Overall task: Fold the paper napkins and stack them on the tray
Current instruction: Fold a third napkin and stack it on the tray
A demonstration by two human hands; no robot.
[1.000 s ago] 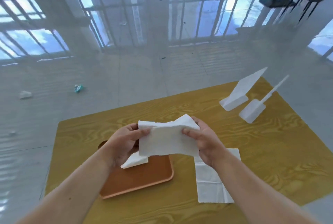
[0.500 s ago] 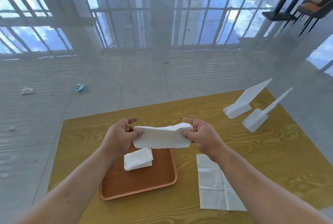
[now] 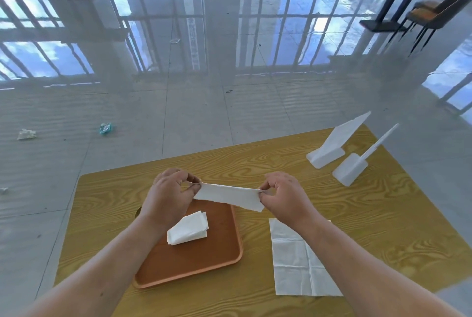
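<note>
A white paper napkin (image 3: 231,196), folded into a narrow strip, is stretched in the air above the far end of the orange tray (image 3: 196,263). My left hand (image 3: 169,198) pinches its left end and my right hand (image 3: 283,196) pinches its right end. On the tray lies a small stack of folded napkins (image 3: 188,231). An unfolded white napkin (image 3: 297,263) lies flat on the wooden table (image 3: 383,227) to the right of the tray, partly under my right forearm.
Two white plastic stands (image 3: 332,147) (image 3: 353,163) sit at the table's far right corner. The table's far edge borders a glossy tiled floor with scraps of litter (image 3: 106,128). A chair (image 3: 431,14) and table legs stand far off.
The napkin went from a wide sheet held up to a narrow strip pulled taut between both hands, which moved slightly apart. The stack on the tray came into full view.
</note>
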